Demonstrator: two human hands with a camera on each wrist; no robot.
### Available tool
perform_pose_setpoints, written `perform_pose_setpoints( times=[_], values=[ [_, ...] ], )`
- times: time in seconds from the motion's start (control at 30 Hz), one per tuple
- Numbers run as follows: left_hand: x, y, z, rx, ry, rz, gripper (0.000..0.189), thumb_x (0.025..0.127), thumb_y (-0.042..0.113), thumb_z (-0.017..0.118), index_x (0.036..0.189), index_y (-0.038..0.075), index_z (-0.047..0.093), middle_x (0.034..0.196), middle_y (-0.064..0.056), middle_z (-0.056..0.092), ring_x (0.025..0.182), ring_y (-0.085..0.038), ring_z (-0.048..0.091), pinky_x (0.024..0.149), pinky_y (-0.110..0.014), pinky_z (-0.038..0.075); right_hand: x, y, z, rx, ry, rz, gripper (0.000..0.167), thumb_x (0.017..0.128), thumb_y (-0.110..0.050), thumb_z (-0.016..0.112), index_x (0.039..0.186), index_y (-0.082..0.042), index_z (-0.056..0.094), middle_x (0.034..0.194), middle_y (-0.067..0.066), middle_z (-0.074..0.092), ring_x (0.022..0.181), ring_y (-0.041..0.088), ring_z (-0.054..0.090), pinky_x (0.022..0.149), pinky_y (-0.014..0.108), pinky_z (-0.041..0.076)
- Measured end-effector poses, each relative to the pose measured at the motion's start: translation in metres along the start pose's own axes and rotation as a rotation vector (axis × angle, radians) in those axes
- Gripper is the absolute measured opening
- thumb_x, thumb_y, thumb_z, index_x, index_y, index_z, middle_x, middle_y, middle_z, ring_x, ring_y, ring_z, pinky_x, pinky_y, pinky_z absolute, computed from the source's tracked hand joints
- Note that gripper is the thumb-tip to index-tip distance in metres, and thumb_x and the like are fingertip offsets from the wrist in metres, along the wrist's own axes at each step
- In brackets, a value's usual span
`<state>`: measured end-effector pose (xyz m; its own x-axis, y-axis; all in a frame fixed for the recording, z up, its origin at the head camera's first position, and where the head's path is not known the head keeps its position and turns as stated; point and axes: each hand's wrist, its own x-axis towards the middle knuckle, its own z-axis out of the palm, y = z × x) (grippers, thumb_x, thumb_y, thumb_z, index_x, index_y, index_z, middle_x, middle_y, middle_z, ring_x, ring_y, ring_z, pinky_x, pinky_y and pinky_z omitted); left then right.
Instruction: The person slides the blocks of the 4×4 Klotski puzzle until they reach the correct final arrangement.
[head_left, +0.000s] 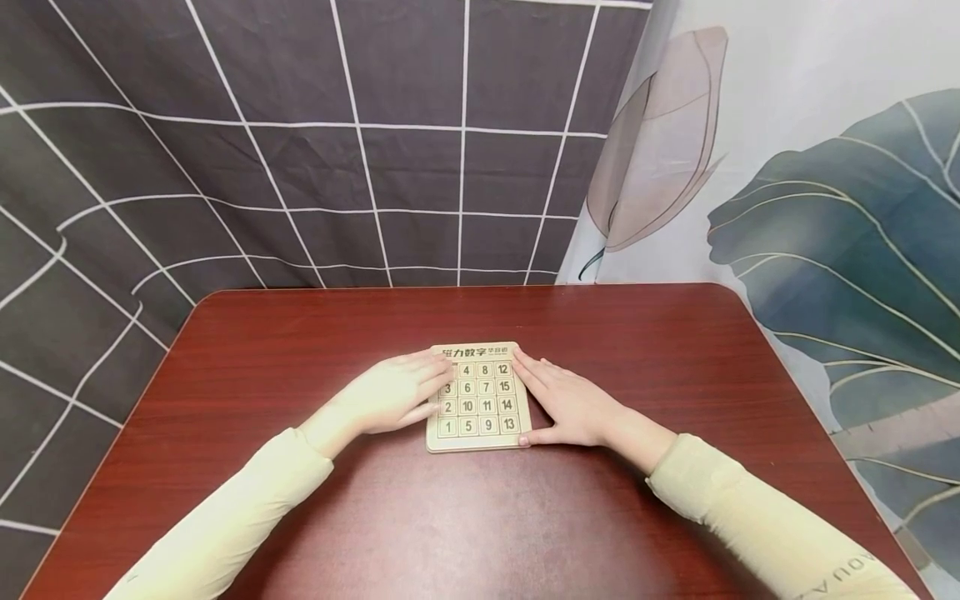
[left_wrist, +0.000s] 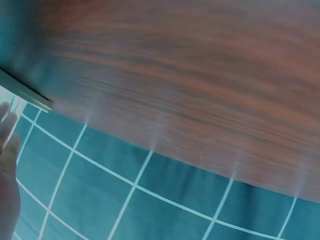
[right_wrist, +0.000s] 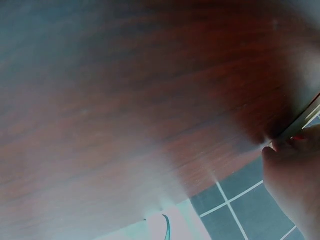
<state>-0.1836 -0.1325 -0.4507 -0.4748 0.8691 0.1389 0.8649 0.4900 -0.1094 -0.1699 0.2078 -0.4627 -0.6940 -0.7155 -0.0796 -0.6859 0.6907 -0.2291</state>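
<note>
A pale wooden number slide puzzle lies flat on the table in the head view, its numbered tiles in a square grid under a printed heading. My left hand reaches over its left side, fingertips on the upper-left tiles, covering the top-left corner of the grid. Along the right edge rests my right hand, its fingers extended to the upper corner and its thumb touching near the lower corner. In the left wrist view only part of the left hand shows; the right wrist view catches the right hand beside the board's edge.
The puzzle sits on a reddish-brown wooden table with rounded far corners. Behind it hangs a dark cloth with a white grid. A pale curtain with large leaf prints hangs at the right.
</note>
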Motion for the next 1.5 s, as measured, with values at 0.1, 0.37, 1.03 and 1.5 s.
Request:
perform_pose_setpoints(
  times=[0.1, 0.37, 1.03, 1.5],
  values=[
    [-0.007, 0.002, -0.003, 0.011, 0.03, 0.02, 0.056, 0.101, 0.036, 0.068, 0.144, 0.0, 0.063, 0.147, -0.015, 0.067, 0.14, -0.029, 0.062, 0.123, -0.042, 0.047, 0.0, 0.0, -0.001, 0.002, 0.001, -0.002, 0.116, 0.09, -0.067, 0.072, 0.169, 0.0, 0.019, 0.18, 0.013, 0.009, 0.164, 0.028, 0.027, 0.134, 0.049, 0.029],
    [-0.015, 0.011, -0.004, 0.036, 0.029, 0.054, 0.053, 0.101, 0.038, 0.068, 0.139, 0.002, 0.068, 0.143, -0.013, 0.069, 0.138, -0.028, 0.064, 0.121, -0.04, 0.049, 0.002, 0.001, 0.0, -0.012, 0.008, -0.008, 0.116, 0.091, -0.067, 0.072, 0.169, 0.0, 0.019, 0.18, 0.014, 0.01, 0.163, 0.029, 0.029, 0.134, 0.048, 0.029],
    [-0.004, -0.002, 0.0, 0.011, 0.0, -0.025, 0.052, 0.102, 0.034, 0.066, 0.141, -0.001, 0.065, 0.146, -0.014, 0.067, 0.138, -0.029, 0.064, 0.122, -0.042, 0.048, 0.001, 0.0, -0.001, -0.006, 0.004, -0.012, 0.115, 0.092, -0.068, 0.07, 0.169, 0.0, 0.018, 0.18, 0.014, 0.01, 0.164, 0.029, 0.028, 0.134, 0.049, 0.03],
    [-0.029, 0.021, -0.003, 0.038, 0.092, 0.096, 0.058, 0.097, 0.038, 0.073, 0.139, 0.0, 0.067, 0.142, -0.014, 0.07, 0.135, -0.026, 0.066, 0.12, -0.042, 0.051, -0.001, 0.001, 0.0, 0.003, 0.007, -0.012, 0.116, 0.091, -0.068, 0.07, 0.168, 0.001, 0.018, 0.179, 0.016, 0.01, 0.163, 0.03, 0.029, 0.134, 0.049, 0.029]
  ],
)
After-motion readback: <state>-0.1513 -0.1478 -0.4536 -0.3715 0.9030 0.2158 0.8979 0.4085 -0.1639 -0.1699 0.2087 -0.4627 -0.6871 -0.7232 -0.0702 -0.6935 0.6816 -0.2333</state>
